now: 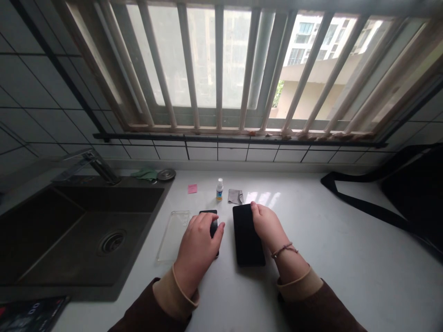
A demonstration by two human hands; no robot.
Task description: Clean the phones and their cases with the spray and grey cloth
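My left hand (199, 246) lies over a dark phone (208, 212) on the white counter. Its fingers curl across the phone and the thumb is by the right edge; the hand hides most of the phone. My right hand (270, 226) grips the right edge of a black tablet (247, 237), with the thumb on top near the upper corner. A clear case (169, 235) lies flat just left of my left hand. Beyond the hands, a small white-capped spray bottle (219, 191) stands upright, beside a folded grey cloth (236, 197).
A dark sink (138, 230) with a faucet (100, 166) is at the left. Near it lie a green cloth (145, 174), a round metal lid (166, 174) and a pink note (192, 188). A black bag (415, 184) with a strap lies at the right, below a barred window (218, 69).
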